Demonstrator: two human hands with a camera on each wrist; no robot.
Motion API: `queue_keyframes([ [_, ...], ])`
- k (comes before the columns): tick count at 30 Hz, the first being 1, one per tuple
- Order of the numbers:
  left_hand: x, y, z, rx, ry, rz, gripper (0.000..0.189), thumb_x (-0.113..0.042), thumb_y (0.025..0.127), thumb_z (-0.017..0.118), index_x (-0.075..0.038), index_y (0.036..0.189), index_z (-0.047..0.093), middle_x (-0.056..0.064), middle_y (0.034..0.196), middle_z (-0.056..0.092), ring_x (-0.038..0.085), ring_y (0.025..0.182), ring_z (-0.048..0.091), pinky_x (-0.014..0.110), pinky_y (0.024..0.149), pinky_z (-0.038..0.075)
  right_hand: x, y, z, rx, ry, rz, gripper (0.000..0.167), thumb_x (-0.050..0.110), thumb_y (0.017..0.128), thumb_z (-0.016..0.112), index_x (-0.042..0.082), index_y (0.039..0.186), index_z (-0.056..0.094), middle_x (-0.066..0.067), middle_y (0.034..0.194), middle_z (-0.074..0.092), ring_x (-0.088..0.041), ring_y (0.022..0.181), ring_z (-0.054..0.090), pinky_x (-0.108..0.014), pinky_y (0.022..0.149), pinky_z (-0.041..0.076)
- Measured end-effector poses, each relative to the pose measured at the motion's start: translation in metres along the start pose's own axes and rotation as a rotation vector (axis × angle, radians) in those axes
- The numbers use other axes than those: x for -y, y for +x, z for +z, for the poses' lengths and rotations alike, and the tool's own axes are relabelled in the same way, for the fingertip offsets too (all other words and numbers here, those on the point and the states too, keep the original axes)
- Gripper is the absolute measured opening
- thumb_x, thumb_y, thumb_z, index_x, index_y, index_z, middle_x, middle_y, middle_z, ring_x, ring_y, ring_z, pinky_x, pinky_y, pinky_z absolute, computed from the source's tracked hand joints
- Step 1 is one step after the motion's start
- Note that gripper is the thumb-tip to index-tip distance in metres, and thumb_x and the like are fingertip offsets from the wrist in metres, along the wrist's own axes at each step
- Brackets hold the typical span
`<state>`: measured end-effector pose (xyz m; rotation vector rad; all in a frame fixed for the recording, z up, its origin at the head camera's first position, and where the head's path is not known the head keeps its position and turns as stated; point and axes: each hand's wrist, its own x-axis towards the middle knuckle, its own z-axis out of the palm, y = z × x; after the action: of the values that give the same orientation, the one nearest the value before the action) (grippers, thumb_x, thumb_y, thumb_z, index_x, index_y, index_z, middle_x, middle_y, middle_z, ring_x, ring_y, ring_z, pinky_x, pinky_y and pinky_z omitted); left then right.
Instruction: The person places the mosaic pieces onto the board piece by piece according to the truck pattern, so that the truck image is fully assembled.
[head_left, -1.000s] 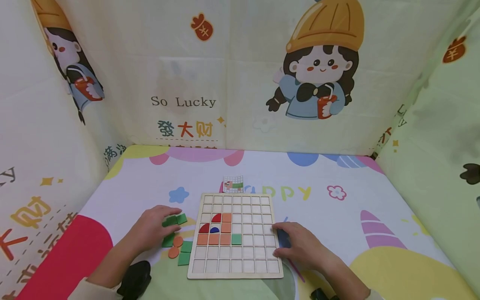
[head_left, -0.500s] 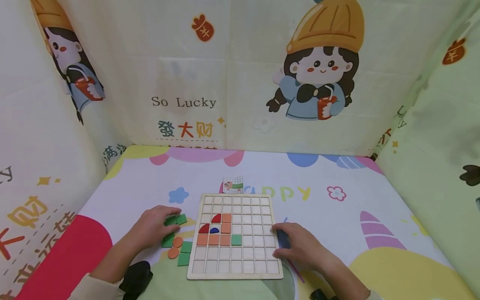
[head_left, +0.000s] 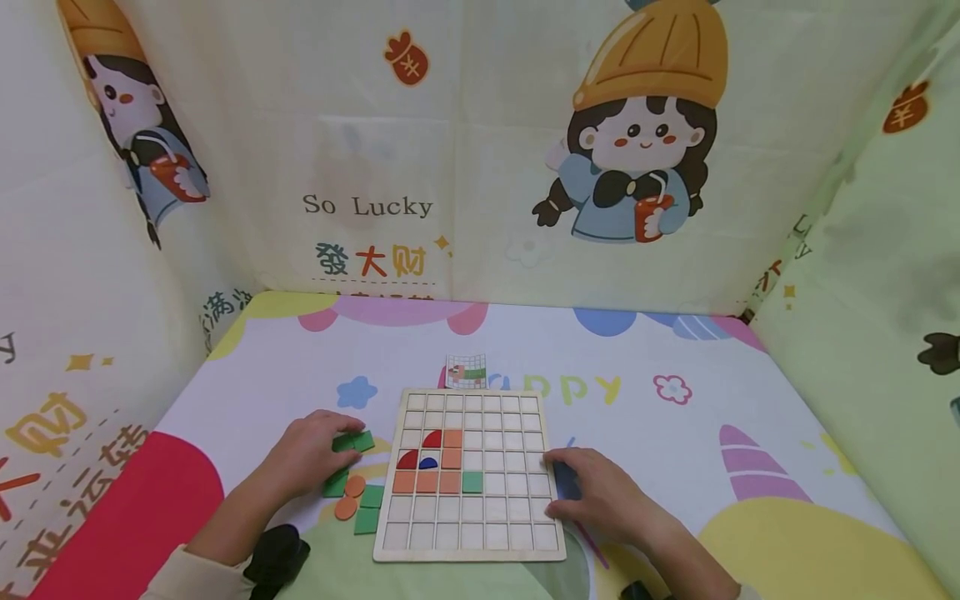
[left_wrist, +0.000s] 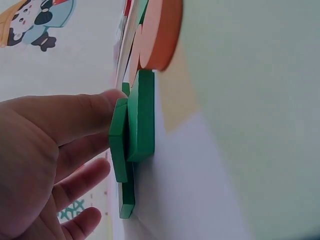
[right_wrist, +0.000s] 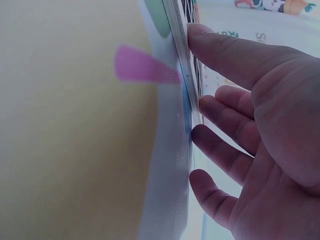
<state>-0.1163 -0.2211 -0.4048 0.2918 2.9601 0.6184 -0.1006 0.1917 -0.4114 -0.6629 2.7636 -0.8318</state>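
In the head view, my left hand (head_left: 311, 450) rests over loose green square tiles (head_left: 363, 440) left of a wooden grid board (head_left: 468, 546). The left wrist view has the thumb touching a green tile (left_wrist: 118, 142), which overlaps other green tiles; no firm pinch shows. At the board's right edge lies my right hand (head_left: 600, 492), fingers relaxed, with thumb and fingertips at the rim. On the grid are orange squares (head_left: 427, 482), red quarter circles (head_left: 432, 439), a blue half circle (head_left: 428, 462) and one green square (head_left: 472, 482).
Two orange discs (head_left: 346, 507) and more green squares (head_left: 367, 521) lie beside the board's left edge. Behind the board stands a small printed pattern card (head_left: 466, 372). A patterned cloth (head_left: 570, 350) covers the table, with printed curtains behind and at both sides.
The head view has tilted very slightly, so the scene sits a little lower. Both hands, the board and the pieces keep their places.
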Motion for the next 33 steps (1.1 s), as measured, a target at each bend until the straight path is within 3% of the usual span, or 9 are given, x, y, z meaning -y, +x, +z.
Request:
queue_keyframes([
  [15, -0.004, -0.001, 0.003, -0.049, -0.013, -0.021, 0.028, -0.014, 0.082, 0.082, -0.006, 0.107, 0.073, 0.006, 0.103, 0.066, 0.032, 0.104, 0.056, 0.051, 0.088, 0.052, 0.0, 0.001, 0.001, -0.002, -0.001, 0.004, 0.059, 0.033, 0.079, 0.084, 0.008, 0.128, 0.063, -0.009, 0.126, 0.063, -0.033, 0.121, 0.055, -0.053, 0.1, 0.042],
  [33, -0.015, 0.002, -0.001, -0.048, -0.035, -0.004, 0.029, -0.014, 0.086, 0.078, -0.006, 0.113, 0.072, 0.006, 0.107, 0.065, 0.03, 0.106, 0.055, 0.049, 0.091, 0.05, -0.001, 0.002, 0.002, 0.003, 0.0, 0.006, 0.058, 0.032, 0.079, 0.084, 0.009, 0.128, 0.063, -0.008, 0.125, 0.063, -0.032, 0.12, 0.055, -0.053, 0.1, 0.042],
])
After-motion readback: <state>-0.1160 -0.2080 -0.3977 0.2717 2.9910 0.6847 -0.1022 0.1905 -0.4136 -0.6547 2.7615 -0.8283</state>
